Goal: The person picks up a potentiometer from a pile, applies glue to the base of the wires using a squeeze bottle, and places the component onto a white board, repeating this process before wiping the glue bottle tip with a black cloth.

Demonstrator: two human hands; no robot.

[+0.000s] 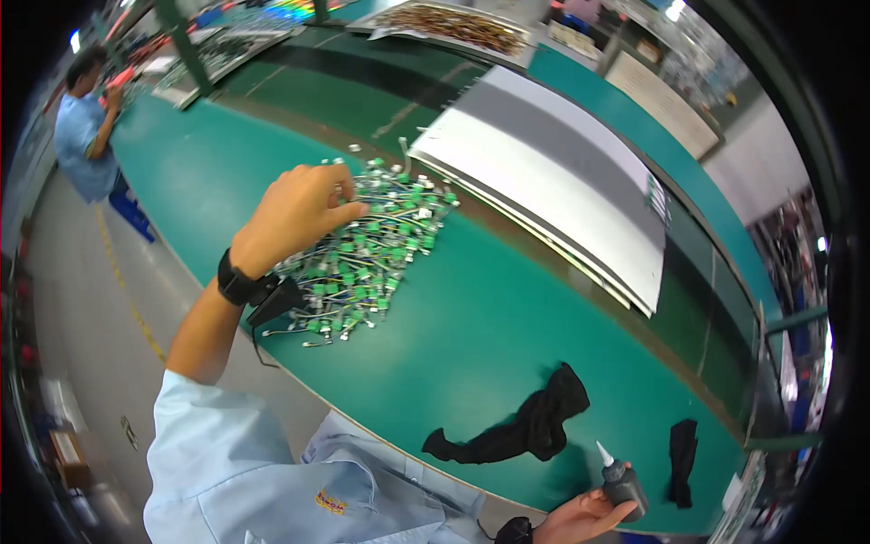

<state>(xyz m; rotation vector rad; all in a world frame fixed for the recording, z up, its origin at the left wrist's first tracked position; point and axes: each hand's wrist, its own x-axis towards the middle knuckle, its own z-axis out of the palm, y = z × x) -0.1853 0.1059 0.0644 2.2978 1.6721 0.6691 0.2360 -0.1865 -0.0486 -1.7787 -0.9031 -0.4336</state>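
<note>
My left hand (299, 210) is over a large pile of small green connector boards with wire leads (362, 263), on the green table. Its fingers curl in toward the thumb, and whatever is between the fingertips is too small or hidden to name. A black strap with a dark box-shaped device (276, 301) is on that wrist. Low on the right, my right hand (580, 520) is closed around a dark squeeze bottle (623, 490) with a pointed white nozzle, tilted nozzle-up. Another black band circles the right wrist.
A crumpled black cloth (530, 426) and a smaller black cloth strip (682, 462) lie on the green table (435, 335). Beyond the pile, large white sheets (553, 163) are stacked. A tray of brown parts (453, 32) stands farther back. A person (83, 131) works at the far left.
</note>
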